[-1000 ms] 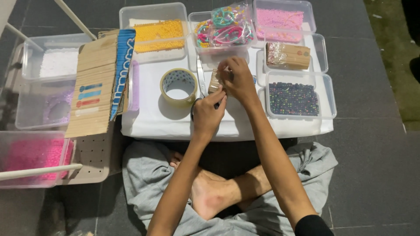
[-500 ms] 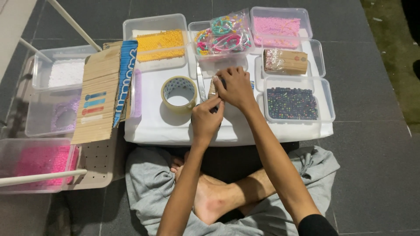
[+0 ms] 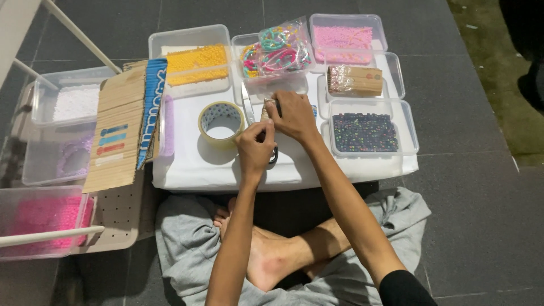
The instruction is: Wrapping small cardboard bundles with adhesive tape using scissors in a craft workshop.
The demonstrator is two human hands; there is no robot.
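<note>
The left hand [image 3: 256,148] lies knuckles up on the white board [image 3: 198,167], fingers curled tight over the dark handle of a pair of scissors [image 3: 249,110]; a bit of the handle loop peeks out at the hand's right edge, and the pale blade runs away from the fingers toward the far side, its tip reaching the near wall of the tub of coloured bracelets [image 3: 277,54]. The right hand [image 3: 294,115] sits just beyond and to the right of the left, almost touching it, palm down with fingers bent over a small tan piece [image 3: 266,109] that shows only at the fingertips; what the piece is cannot be told, nor how firmly it is pinched. Both forearms stretch forward from the crossed legs near the bottom of the view, the right one slanting in from the lower right, the left one rising almost straight. A roll of clear tape [image 3: 221,120] lies flat on the board just left of the scissors blade. To the right of the hands sits a tray of dark beads [image 3: 364,132], and farther off a clear packet of brown sticks [image 3: 355,80]. A cardboard sheet [image 3: 122,130] leans over the board's left edge.
</note>
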